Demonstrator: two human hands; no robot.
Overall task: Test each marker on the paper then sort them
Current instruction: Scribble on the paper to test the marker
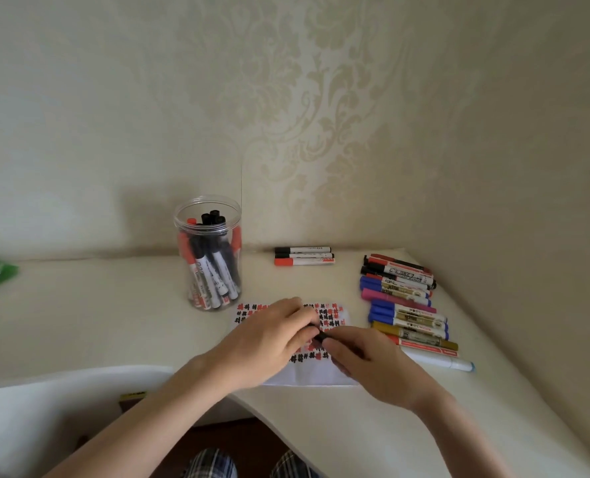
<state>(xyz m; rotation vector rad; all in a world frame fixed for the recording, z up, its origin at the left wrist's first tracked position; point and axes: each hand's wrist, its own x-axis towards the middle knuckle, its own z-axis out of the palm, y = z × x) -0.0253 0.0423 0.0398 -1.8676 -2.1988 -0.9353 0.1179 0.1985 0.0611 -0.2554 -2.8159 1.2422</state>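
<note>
From the head view, both hands meet over the paper, which lies on the cream desk just in front of the clear jar. The left hand and the right hand each curl their fingers round an end of a black marker, held just above the paper's rows of red and black test marks. The jar holds upright black and red markers. Right of the jar, by the wall, lie three markers side by side. Further right of the jar, a row of mixed-colour markers lies on the desk.
</note>
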